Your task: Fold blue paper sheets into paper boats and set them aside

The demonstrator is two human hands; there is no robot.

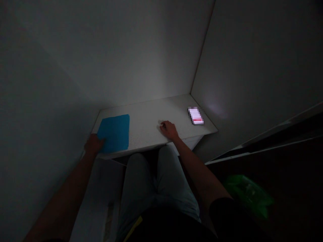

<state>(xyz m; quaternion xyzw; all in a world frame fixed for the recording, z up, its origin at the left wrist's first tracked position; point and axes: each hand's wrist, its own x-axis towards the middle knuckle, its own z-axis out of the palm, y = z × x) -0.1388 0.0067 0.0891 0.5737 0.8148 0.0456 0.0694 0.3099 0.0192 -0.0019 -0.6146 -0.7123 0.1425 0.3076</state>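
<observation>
A square blue sheet (116,131), perhaps paper, lies on the left part of the white desk (146,121). My left hand (94,144) grips its lower left edge, thumb on top and the other fingers hidden at the side. Near the middle of the desk's front part rests my right hand (169,130), fingers loosely curled, a gap showing between thumb and forefinger. Nothing can be made out in it. To its right is a phone (196,115) with a lit, blurred screen, untouched.
Walls (141,50) close in the desk at the back, left and right. My legs (161,181) are under its front edge, by a drawer front (193,143). A green plastic bag (248,193) lies in the dark at the lower right. The light is dim.
</observation>
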